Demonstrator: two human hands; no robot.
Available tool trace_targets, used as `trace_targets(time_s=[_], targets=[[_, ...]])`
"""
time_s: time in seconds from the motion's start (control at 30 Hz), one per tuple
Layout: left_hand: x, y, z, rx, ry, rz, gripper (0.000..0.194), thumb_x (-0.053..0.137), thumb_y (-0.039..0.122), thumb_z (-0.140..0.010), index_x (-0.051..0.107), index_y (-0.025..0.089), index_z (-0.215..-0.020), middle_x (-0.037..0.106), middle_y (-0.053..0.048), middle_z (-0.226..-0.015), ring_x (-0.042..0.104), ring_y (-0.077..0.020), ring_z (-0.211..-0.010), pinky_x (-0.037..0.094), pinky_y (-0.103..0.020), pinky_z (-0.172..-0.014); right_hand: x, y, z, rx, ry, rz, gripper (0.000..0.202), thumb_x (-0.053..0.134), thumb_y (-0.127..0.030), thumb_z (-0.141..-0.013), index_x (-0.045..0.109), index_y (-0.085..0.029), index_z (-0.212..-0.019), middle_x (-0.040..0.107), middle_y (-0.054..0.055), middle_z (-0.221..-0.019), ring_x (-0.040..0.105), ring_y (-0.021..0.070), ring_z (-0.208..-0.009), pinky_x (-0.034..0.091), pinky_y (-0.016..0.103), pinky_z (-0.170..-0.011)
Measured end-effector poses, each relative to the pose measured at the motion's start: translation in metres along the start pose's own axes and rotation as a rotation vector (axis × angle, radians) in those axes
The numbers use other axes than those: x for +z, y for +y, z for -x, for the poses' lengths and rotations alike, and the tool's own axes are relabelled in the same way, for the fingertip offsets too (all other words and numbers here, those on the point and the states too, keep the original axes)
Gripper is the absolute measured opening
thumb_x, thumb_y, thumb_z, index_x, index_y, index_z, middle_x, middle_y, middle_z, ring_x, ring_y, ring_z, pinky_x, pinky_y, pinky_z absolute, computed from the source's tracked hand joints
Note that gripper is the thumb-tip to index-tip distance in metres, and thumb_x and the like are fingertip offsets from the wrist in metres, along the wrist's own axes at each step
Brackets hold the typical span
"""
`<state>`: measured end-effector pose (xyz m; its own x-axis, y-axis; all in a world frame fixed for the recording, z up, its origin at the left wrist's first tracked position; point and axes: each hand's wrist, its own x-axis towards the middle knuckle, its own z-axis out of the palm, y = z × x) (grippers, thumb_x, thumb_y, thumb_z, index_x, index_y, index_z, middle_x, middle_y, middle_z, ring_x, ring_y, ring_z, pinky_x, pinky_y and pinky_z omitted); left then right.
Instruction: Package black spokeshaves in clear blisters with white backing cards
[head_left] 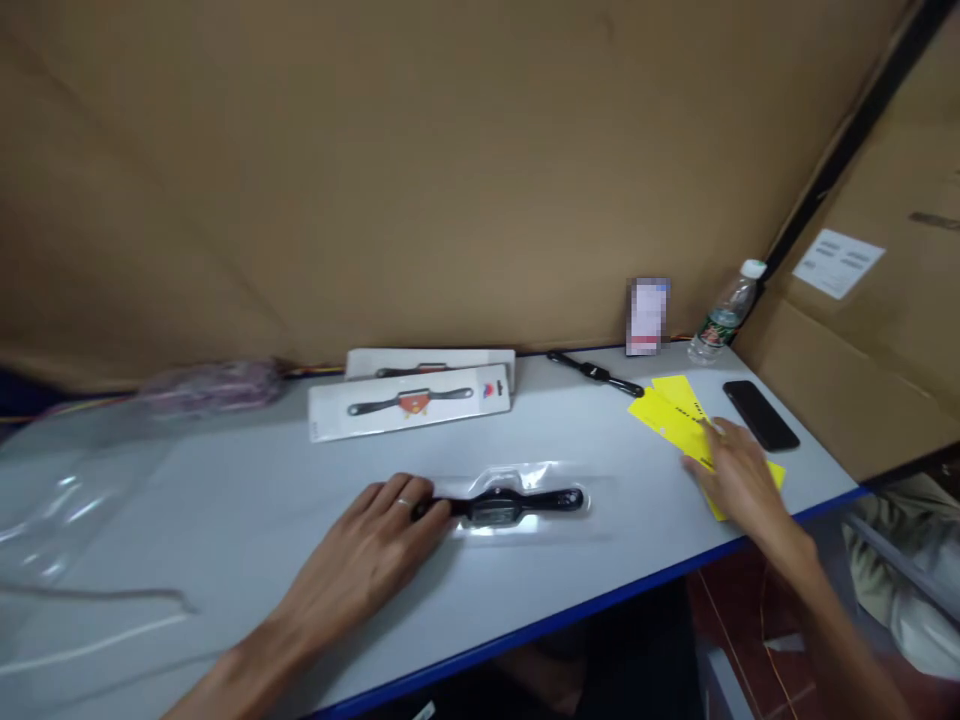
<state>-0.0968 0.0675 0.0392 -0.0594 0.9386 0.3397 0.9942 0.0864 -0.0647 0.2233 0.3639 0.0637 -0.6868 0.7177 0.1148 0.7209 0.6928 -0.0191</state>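
A black spokeshave (499, 506) lies in a clear plastic blister tray (551, 474) near the table's front. My left hand (382, 540) is closed over the left handle end, covering it and that part of the tray. Several yellow printed cards (667, 420) are fanned out on the right. My right hand (739, 475) lies over them, thumb and index finger apart, fingertips touching the top card. Behind them rests a second black spokeshave (598, 373) without packaging. Two white boxes picturing a spokeshave, a front box (412, 402) and a rear box (360, 362), sit at the back.
A black phone (761, 415) lies to the right. A clear bottle (721, 318) and a small upright blurred-out item (646, 318) stand at the back. Clear plastic packaging (64, 510) and a purplish bundle (217, 388) occupy the left. Cardboard walls (450, 180) enclose the table's back and right.
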Motion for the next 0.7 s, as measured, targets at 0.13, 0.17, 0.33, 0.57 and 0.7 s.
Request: trace_targets(time_s=[0.13, 0.17, 0.33, 0.57, 0.7], targets=[[-0.005, 0.003, 0.006, -0.047, 0.025, -0.057, 0.022, 0.046, 0.021, -0.1, 0.065, 0.023, -0.089, 0.068, -0.014, -0.114, 0.063, -0.0321, -0.107, 0.054, -0.046, -0.087, 0.002, 0.041, -0.01, 0.08, -0.11, 0.084, 0.05, 0.055, -0.043, -0.099, 0.061, -0.006, -0.133, 0.067, 0.026, -0.12, 0.063, 0.0431, -0.111, 0.05, 0.055, -0.088], [-0.005, 0.004, 0.007, -0.053, 0.031, -0.079, 0.022, 0.046, 0.022, -0.101, 0.065, 0.022, -0.09, 0.067, -0.016, -0.117, 0.063, -0.0335, -0.109, 0.055, -0.048, -0.088, 0.001, 0.043, -0.011, 0.087, -0.124, 0.102, 0.049, 0.054, -0.044, -0.099, 0.062, -0.008, -0.131, 0.068, 0.024, -0.116, 0.063, 0.0425, -0.108, 0.05, 0.054, -0.086], [-0.002, 0.012, 0.009, -0.038, 0.072, -0.078, 0.022, 0.05, 0.019, -0.097, 0.066, 0.015, -0.112, 0.063, -0.024, -0.132, 0.059, -0.0399, -0.126, 0.054, -0.057, -0.099, -0.011, 0.038, -0.012, 0.16, -0.12, 0.163, 0.052, 0.057, -0.052, -0.095, 0.061, -0.013, -0.129, 0.066, 0.022, -0.12, 0.063, 0.0379, -0.108, 0.046, 0.044, -0.082], [-0.008, 0.031, -0.016, 0.145, -0.036, 0.025, 0.076, 0.05, 0.002, -0.09, 0.037, 0.025, -0.161, 0.038, -0.017, -0.167, 0.033, -0.0361, -0.157, 0.027, -0.062, -0.127, -0.009, 0.051, -0.022, 0.261, -0.144, -0.018, 0.037, 0.062, -0.048, -0.088, 0.066, -0.02, -0.112, 0.072, 0.015, -0.114, 0.068, 0.0303, -0.091, 0.039, 0.036, -0.066], [-0.017, 0.036, -0.042, 0.372, -0.215, 0.034, 0.089, 0.059, 0.007, -0.09, 0.021, 0.035, -0.165, 0.034, -0.01, -0.17, 0.026, -0.0334, -0.16, 0.02, -0.06, -0.129, -0.007, 0.055, -0.029, 0.247, -0.137, -0.105, 0.036, 0.064, -0.047, -0.084, 0.067, -0.019, -0.106, 0.074, 0.018, -0.104, 0.069, 0.0324, -0.085, 0.04, 0.038, -0.065]])
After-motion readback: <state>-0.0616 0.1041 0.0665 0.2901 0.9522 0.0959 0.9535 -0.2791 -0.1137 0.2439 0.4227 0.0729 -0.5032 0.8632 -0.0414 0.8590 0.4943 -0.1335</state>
